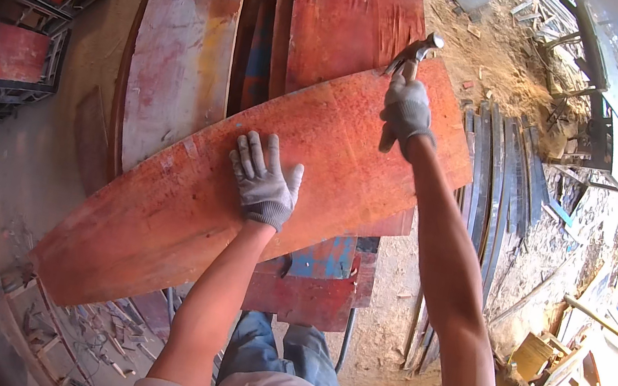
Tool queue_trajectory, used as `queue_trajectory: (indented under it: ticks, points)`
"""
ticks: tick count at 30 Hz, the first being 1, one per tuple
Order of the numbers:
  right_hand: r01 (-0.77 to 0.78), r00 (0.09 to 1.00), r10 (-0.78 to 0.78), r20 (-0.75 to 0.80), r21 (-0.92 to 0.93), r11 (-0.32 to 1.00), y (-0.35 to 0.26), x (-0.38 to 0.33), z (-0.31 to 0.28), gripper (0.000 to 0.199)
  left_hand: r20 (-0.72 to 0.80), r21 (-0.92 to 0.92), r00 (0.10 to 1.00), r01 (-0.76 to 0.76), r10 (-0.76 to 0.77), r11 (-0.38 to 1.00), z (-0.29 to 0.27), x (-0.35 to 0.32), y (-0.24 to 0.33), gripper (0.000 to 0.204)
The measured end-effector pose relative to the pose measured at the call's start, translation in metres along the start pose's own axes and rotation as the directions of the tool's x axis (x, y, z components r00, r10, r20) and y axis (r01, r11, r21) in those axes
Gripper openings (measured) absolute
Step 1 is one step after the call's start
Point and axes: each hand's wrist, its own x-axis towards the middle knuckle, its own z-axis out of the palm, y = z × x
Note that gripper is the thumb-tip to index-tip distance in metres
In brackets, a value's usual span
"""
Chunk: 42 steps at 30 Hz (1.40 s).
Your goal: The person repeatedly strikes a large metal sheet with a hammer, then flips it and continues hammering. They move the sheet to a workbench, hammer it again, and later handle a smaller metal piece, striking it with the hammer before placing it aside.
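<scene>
A long orange-red board (337, 128) lies slantwise in front of me across a stack of other boards. My left hand (265, 181), in a grey work glove, rests flat on it with the fingers spread. In my gloved right hand (408, 111) is a claw hammer (416, 53), gripped by its wooden handle. The hammer's head points away from me, over the board's far right end. Whether the hammer touches the board I cannot tell.
Beneath lie a pale stained board (186, 47), a red board (353, 15) and blue-and-red pieces (322, 260). Long dark strips (498, 177) lie on the ground at right, near a metal frame (598, 54). Frames with red panels (7, 53) stand at left. Scrap wood (536, 357) is piled at lower right.
</scene>
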Motion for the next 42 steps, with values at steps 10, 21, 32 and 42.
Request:
queue_trajectory:
  ticks: [10, 21, 32, 42]
  points:
    - [0.266, 0.878, -0.267, -0.397, -0.059, 0.962, 0.046, 0.022, 0.047, 0.042, -0.015, 0.017, 0.999, 0.034, -0.034, 0.999, -0.003, 0.005, 0.007, 0.079]
    - [0.233, 0.845, -0.174, -0.506, 0.054, 0.971, 0.238, 0.054, -0.172, 0.045, -0.147, 0.042, 0.989, -0.024, 0.03, 0.999, -0.004, -0.022, 0.017, 0.081]
    - [0.134, 0.941, 0.033, -0.336, 0.462, 0.877, 0.347, -0.069, -0.22, 0.021, -0.175, 0.089, 0.963, -0.192, 0.205, 0.977, -0.024, -0.071, 0.068, 0.083]
    - [-0.019, 0.895, 0.182, -0.408, 0.372, 0.928, 0.437, -0.09, -0.216, 0.029, -0.024, 0.132, 0.921, -0.381, 0.388, 0.915, 0.013, -0.085, 0.159, 0.084]
